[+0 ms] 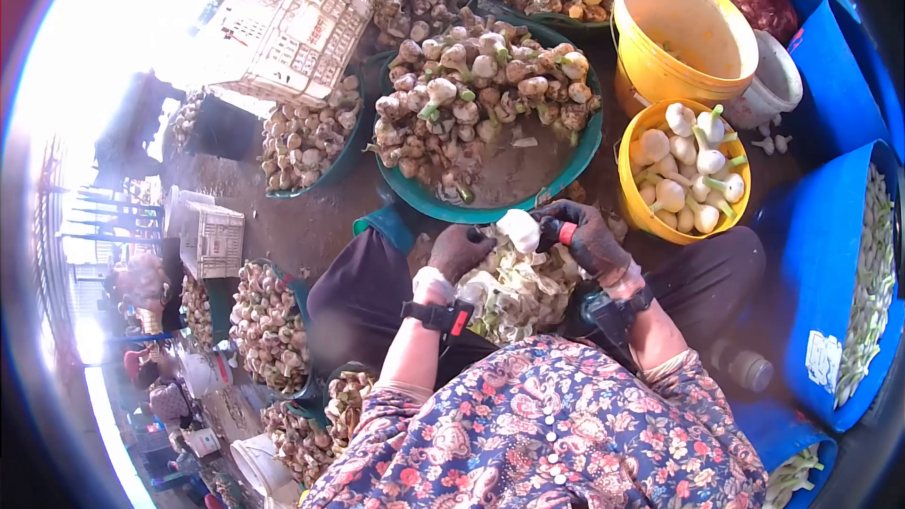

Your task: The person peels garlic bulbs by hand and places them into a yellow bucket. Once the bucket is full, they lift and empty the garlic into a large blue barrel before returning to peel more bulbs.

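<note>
The left hand [462, 250], dark with dirt, is curling narrowly around the near side of a white garlic bulb [518, 229], its fingertips touching it. The right hand [589, 240] is closing from the other side, gripping a short dark piece with a red band [566, 233] against the bulb; whether that piece is a blade cannot be told. The bulb is sitting between the two hands, above the far edge of the lap. Just under the hands, a pile of pale peelings [514, 297] is lying across the lap.

Beyond the hands, a teal basin [566, 174] is standing on the ground, touching the person's knees and holding a heap of unpeeled garlic with green stalk stubs toward its far side. Near the right hand, a small yellow bucket [632, 207] is holding clean white peeled bulbs. Behind it a large yellow bucket [683, 28] is standing almost empty, with a white pail [778, 80] just beside it. Along the right edge of the ground, a blue bin [811, 254] is holding pale green stalk trimmings.

To the left, a second teal basin [344, 155] is carrying more unpeeled garlic, and a white crate [292, 28] is tilting over its far rim. At the far edge, another basin [556, 19] is heaped with garlic.
</note>
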Available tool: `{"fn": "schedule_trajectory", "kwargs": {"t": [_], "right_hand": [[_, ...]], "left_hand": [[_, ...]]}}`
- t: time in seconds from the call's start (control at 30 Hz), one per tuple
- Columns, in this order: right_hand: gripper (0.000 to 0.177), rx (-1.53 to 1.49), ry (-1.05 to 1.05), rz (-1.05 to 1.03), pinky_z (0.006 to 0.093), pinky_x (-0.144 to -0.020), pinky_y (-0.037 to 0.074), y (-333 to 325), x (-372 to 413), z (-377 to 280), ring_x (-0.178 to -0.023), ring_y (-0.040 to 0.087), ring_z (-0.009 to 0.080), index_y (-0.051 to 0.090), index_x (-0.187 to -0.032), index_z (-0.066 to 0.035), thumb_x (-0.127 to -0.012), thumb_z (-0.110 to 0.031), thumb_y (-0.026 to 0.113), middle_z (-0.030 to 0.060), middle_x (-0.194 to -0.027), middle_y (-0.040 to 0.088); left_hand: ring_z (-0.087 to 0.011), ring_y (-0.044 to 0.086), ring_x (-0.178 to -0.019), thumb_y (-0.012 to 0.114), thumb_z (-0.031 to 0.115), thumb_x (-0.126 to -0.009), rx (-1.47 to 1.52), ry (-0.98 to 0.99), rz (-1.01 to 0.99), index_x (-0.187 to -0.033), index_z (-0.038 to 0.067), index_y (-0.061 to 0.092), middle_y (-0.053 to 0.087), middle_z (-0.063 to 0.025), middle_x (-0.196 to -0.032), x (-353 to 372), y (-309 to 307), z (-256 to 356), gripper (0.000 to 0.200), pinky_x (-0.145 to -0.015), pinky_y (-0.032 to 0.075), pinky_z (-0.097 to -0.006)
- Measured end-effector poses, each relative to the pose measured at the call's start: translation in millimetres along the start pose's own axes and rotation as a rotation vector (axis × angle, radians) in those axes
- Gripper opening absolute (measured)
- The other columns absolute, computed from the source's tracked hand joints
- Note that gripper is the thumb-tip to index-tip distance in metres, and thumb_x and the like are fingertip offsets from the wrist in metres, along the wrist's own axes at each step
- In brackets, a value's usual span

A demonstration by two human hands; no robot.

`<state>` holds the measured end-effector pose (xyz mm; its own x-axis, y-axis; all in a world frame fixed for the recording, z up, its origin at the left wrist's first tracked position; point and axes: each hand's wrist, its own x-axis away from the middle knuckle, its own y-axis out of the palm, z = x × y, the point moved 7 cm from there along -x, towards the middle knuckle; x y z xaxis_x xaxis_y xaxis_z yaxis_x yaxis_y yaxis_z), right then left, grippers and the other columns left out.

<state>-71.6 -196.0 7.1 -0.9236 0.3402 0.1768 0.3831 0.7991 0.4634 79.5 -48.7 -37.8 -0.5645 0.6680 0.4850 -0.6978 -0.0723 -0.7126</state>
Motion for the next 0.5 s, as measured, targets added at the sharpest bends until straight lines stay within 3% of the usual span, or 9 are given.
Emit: {"fn": "schedule_trajectory", "kwargs": {"t": [0.03, 0.13, 0.17, 0.2, 0.27, 0.3, 0.4, 0.43, 0.5], "right_hand": [[0.021, -0.084, 0.036, -0.025, 0.0253, -0.073, 0.048, -1, 1, -1, -0.081, 0.059, 0.0103, 0.062, -0.101, 0.001, -0.086, -0.014, 0.060, 0.0044, -0.095, 0.063], [0.027, -0.124, 0.105, -0.075, 0.0246, -0.074, 0.048, -3, 5, 0, -0.081, 0.059, 0.0098, 0.060, -0.105, 0.000, -0.087, -0.019, 0.060, 0.0042, -0.092, 0.062], [0.026, -0.126, 0.155, -0.076, 0.0249, -0.074, 0.048, -2, 5, 4, -0.081, 0.059, 0.0103, 0.060, -0.105, 0.000, -0.087, -0.018, 0.060, 0.0037, -0.092, 0.062], [0.025, -0.127, 0.203, -0.081, 0.0253, -0.074, 0.048, -1, 4, 8, -0.081, 0.059, 0.0107, 0.060, -0.105, -0.001, -0.087, -0.017, 0.060, 0.0033, -0.092, 0.062], [0.024, 0.111, 0.061, -0.184, 0.0262, -0.075, 0.048, -1, -1, 17, -0.082, 0.059, 0.0118, 0.060, -0.104, -0.001, -0.085, -0.016, 0.061, 0.0013, -0.091, 0.062], [0.025, 0.251, -0.064, -0.218, 0.0269, -0.075, 0.048, 1, -1, 13, -0.082, 0.059, 0.0122, 0.060, -0.105, -0.002, -0.083, -0.014, 0.062, 0.0010, -0.092, 0.062], [0.028, 0.706, -0.562, -0.238, 0.0293, -0.075, 0.049, 10, 9, -3, -0.083, 0.058, 0.0128, 0.058, -0.107, -0.004, -0.080, -0.006, 0.063, 0.0016, -0.095, 0.061], [0.027, 0.618, -0.463, -0.207, 0.0290, -0.076, 0.048, 8, 6, 4, -0.083, 0.058, 0.0133, 0.058, -0.106, -0.003, -0.080, -0.009, 0.064, 0.0015, -0.093, 0.061], [0.028, 0.440, -0.268, -0.148, 0.0285, -0.076, 0.048, 3, 3, 18, -0.084, 0.058, 0.0143, 0.059, -0.103, -0.001, -0.081, -0.016, 0.064, 0.0014, -0.091, 0.062]], "left_hand": [[-0.0149, 0.063, -0.073, 0.068, 0.029, -0.079, 0.203, -0.178, -0.173, -0.097, 0.002, 0.064, 0.066, -0.0092, -0.079, 9, 8, 1, 0.033, -0.067, 0.050, -0.0267], [-0.0160, 0.063, -0.082, 0.065, 0.026, -0.083, 1.107, 0.101, -0.087, -0.111, 0.001, 0.059, 0.065, -0.0080, -0.098, 23, -13, 40, 0.038, -0.075, 0.049, -0.0270], [-0.0133, 0.058, -0.093, 0.068, 0.016, -0.080, 1.187, 0.148, -0.112, -0.122, -0.001, 0.049, 0.058, -0.0062, -0.112, 29, -23, 59, 0.049, -0.082, 0.047, -0.0262], [-0.0135, 0.058, -0.093, 0.068, 0.014, -0.079, 1.172, 0.219, -0.134, -0.121, -0.001, 0.050, 0.059, -0.0062, -0.111, 35, -26, 73, 0.048, -0.083, 0.047, -0.0261], [-0.0139, 0.058, -0.094, 0.069, 0.010, -0.078, 1.133, 0.360, -0.180, -0.119, -0.001, 0.052, 0.060, -0.0062, -0.109, 40, -27, 93, 0.046, -0.084, 0.046, -0.0258], [-0.0120, 0.059, -0.091, 0.068, 0.001, -0.077, 1.043, 0.329, -0.121, -0.109, -0.001, 0.060, 0.064, -0.0059, -0.100, 34, -23, 87, 0.033, -0.083, 0.047, -0.0267], [-0.0106, 0.060, -0.084, 0.068, 0.001, -0.077, 1.055, 0.287, 0.045, -0.097, -0.001, 0.065, 0.066, -0.0048, -0.091, 27, -20, 76, 0.020, -0.079, 0.048, -0.0251], [-0.0097, 0.060, -0.077, 0.068, -0.001, -0.076, 1.024, 0.299, 0.137, -0.090, -0.001, 0.067, 0.066, -0.0040, -0.086, 27, -24, 74, 0.014, -0.075, 0.049, -0.0240], [-0.0105, 0.060, -0.076, 0.069, 0.001, -0.076, 1.038, 0.279, 0.249, -0.091, -0.001, 0.065, 0.066, -0.0041, -0.085, 33, -26, 74, 0.016, -0.072, 0.049, -0.0247]]}}
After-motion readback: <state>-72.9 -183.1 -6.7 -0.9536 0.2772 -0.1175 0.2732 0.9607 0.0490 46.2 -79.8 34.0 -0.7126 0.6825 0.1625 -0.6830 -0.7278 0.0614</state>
